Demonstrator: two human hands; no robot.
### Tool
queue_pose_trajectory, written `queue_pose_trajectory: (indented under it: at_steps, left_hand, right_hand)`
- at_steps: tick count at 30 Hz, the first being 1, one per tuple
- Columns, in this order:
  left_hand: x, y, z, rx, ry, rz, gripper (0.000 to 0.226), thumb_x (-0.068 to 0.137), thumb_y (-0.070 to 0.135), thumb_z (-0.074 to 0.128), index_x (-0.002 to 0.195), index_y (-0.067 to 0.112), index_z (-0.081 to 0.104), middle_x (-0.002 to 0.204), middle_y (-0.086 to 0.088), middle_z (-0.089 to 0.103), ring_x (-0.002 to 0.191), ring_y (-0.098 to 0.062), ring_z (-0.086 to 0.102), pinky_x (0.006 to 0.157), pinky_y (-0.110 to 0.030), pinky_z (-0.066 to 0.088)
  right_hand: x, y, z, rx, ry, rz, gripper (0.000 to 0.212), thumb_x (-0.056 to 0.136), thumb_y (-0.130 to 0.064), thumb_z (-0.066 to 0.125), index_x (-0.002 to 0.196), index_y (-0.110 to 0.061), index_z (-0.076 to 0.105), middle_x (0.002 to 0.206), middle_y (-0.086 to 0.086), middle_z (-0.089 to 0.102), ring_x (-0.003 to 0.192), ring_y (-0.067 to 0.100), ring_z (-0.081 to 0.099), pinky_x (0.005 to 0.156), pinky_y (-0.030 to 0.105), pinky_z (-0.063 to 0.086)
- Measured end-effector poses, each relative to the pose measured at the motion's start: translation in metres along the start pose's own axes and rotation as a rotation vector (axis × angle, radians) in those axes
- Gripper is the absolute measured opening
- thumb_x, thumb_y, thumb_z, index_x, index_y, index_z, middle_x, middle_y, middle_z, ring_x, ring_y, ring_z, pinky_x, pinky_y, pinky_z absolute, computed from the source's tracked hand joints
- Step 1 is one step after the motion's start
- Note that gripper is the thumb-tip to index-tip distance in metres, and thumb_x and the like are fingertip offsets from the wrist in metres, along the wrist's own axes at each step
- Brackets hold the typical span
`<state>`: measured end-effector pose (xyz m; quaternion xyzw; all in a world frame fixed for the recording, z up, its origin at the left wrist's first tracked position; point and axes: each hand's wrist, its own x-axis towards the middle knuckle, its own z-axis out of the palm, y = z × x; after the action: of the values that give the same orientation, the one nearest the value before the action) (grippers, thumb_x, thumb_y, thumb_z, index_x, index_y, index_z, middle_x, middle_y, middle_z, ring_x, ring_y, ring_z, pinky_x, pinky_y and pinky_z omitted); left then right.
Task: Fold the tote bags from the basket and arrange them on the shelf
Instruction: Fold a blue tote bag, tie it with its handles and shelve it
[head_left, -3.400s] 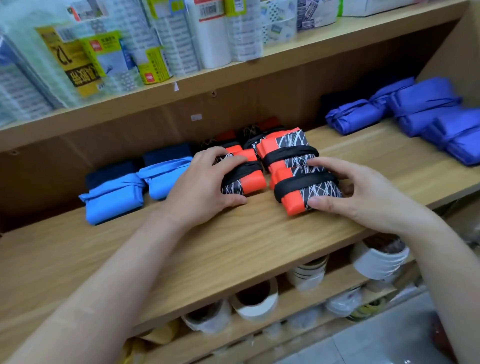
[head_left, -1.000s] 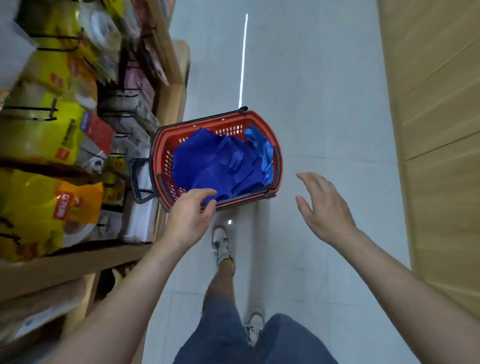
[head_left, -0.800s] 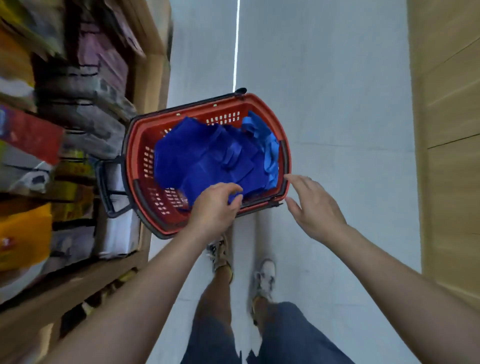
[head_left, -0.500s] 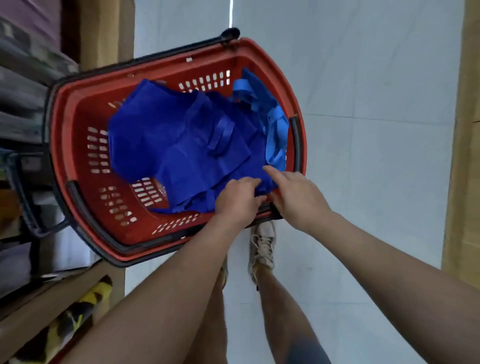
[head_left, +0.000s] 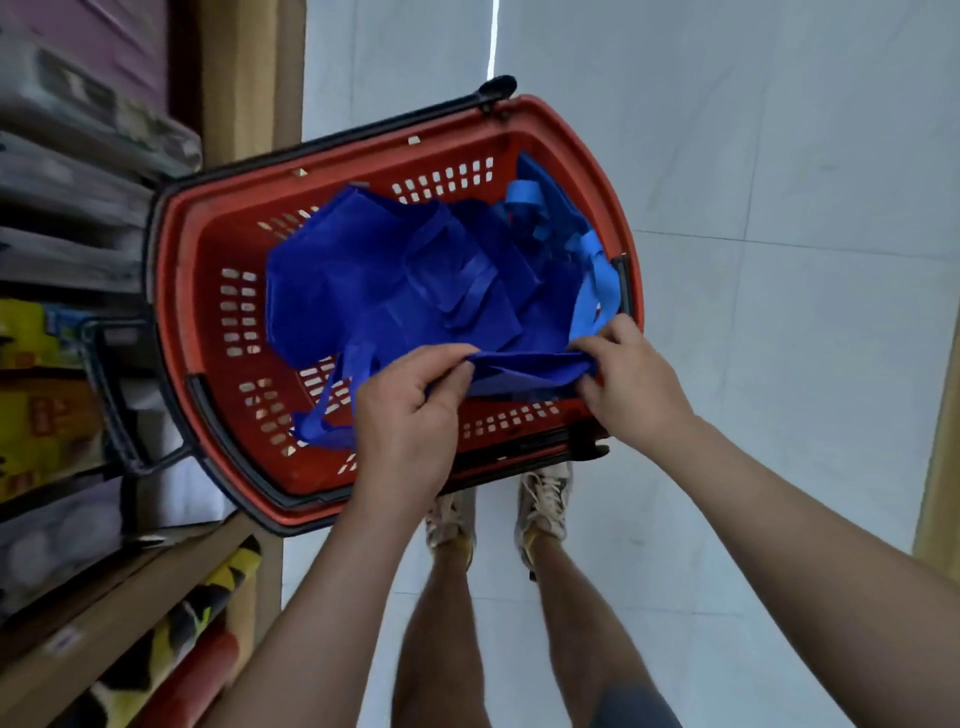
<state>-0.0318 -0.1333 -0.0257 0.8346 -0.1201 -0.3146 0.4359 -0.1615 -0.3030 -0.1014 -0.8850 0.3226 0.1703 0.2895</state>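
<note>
Head view: over a red basket on the floor, the left hand and right hand each pinch an end of a blue tote bag at the basket's near edge; more blue bags fill it

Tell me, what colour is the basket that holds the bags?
Red, with black rim and handles; the basket shows best in the head view.
</note>
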Motion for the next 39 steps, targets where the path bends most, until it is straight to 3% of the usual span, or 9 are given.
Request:
queue_pose_trajectory:
  at_steps: [8, 14, 18, 22, 25, 27, 31, 36, 39]
  left_hand:
    - [-0.002, 0.051, -0.069, -0.238, 0.185, -0.015, 0.031, 0.088, 0.005, 0.067, 0.082, 0.035, 0.07, 0.073, 0.02, 0.07, 0.075, 0.003, 0.063, 0.07, -0.013, 0.047]
    - [-0.018, 0.089, -0.138, -0.576, 0.274, 0.004, 0.019, 0.079, 0.012, 0.066, 0.075, 0.026, 0.077, 0.072, 0.008, 0.067, 0.074, -0.011, 0.057, 0.069, -0.022, 0.046]
    - [-0.025, 0.099, -0.184, -0.666, 0.408, -0.019, 0.027, 0.088, 0.003, 0.058, 0.075, 0.02, 0.074, 0.067, 0.008, 0.066, 0.064, -0.007, 0.057, 0.064, -0.019, 0.046]
    - [-0.021, 0.076, -0.212, -0.449, 0.516, -0.171, 0.027, 0.087, 0.0, 0.057, 0.087, 0.023, 0.071, 0.088, 0.0, 0.07, 0.079, -0.014, 0.064, 0.079, -0.033, 0.053]
    - [-0.036, 0.089, -0.225, -0.032, 0.562, -0.033, 0.026, 0.09, 0.007, 0.059, 0.102, 0.029, 0.067, 0.109, 0.003, 0.065, 0.098, -0.004, 0.061, 0.097, -0.025, 0.049]
    - [-0.05, 0.12, -0.216, 0.148, 0.389, 0.239, 0.031, 0.089, 0.01, 0.062, 0.114, 0.029, 0.064, 0.117, 0.006, 0.061, 0.103, 0.002, 0.055, 0.094, -0.013, 0.043]
    - [-0.073, 0.163, -0.174, 0.347, 0.041, 0.416, 0.046, 0.087, 0.031, 0.061, 0.133, 0.03, 0.055, 0.135, 0.009, 0.053, 0.12, -0.011, 0.053, 0.096, -0.034, 0.049]
    - [-0.105, 0.182, -0.188, 0.182, 0.182, 0.552, 0.024, 0.07, 0.003, 0.052, 0.076, 0.011, 0.074, 0.085, 0.003, 0.066, 0.081, -0.017, 0.063, 0.076, -0.033, 0.052]
    - [-0.14, 0.201, -0.207, 0.158, 0.187, 0.557, 0.032, 0.065, 0.011, 0.04, 0.064, 0.011, 0.072, 0.076, 0.005, 0.066, 0.074, -0.015, 0.063, 0.073, -0.03, 0.051]
  right_hand:
    - [0.005, -0.04, -0.06, 0.148, 0.335, -0.202, 0.021, 0.088, -0.02, 0.071, 0.109, -0.019, 0.075, 0.097, 0.002, 0.054, 0.09, 0.017, 0.053, 0.075, 0.025, 0.039]
    - [0.006, -0.074, -0.091, 0.015, 0.223, -0.255, 0.018, 0.08, -0.024, 0.079, 0.093, -0.013, 0.077, 0.111, 0.007, 0.064, 0.11, 0.032, 0.051, 0.086, 0.03, 0.037]
    - [-0.007, -0.11, -0.139, 0.357, 0.108, -0.102, 0.01, 0.084, -0.02, 0.075, 0.08, -0.027, 0.069, 0.077, -0.003, 0.067, 0.076, 0.018, 0.062, 0.068, 0.028, 0.045]
    - [-0.028, -0.147, -0.195, 0.37, 0.202, -0.115, 0.015, 0.083, -0.019, 0.074, 0.078, -0.03, 0.065, 0.072, -0.012, 0.064, 0.068, 0.005, 0.058, 0.061, 0.012, 0.04]
    - [-0.047, -0.178, -0.224, 0.111, 0.202, -0.214, 0.004, 0.088, -0.023, 0.069, 0.088, -0.02, 0.071, 0.073, -0.003, 0.065, 0.073, 0.02, 0.06, 0.067, 0.026, 0.044]
    - [-0.062, -0.201, -0.233, -0.123, 0.229, -0.359, 0.012, 0.09, -0.026, 0.066, 0.088, -0.015, 0.071, 0.075, 0.003, 0.067, 0.074, 0.028, 0.061, 0.064, 0.034, 0.047]
    - [-0.097, -0.249, -0.243, -0.334, 0.284, -0.704, 0.014, 0.078, -0.029, 0.063, 0.072, -0.017, 0.065, 0.061, -0.002, 0.059, 0.058, 0.025, 0.06, 0.049, 0.024, 0.031]
    - [-0.149, -0.266, -0.297, 0.412, -0.191, -0.362, 0.044, 0.077, -0.063, 0.053, 0.09, -0.026, 0.072, 0.081, -0.005, 0.072, 0.076, 0.011, 0.067, 0.058, 0.025, 0.049]
    - [-0.16, -0.25, -0.305, 0.481, -0.467, -0.183, 0.048, 0.082, -0.06, 0.045, 0.113, -0.029, 0.065, 0.098, -0.002, 0.072, 0.075, 0.015, 0.072, 0.052, 0.029, 0.049]
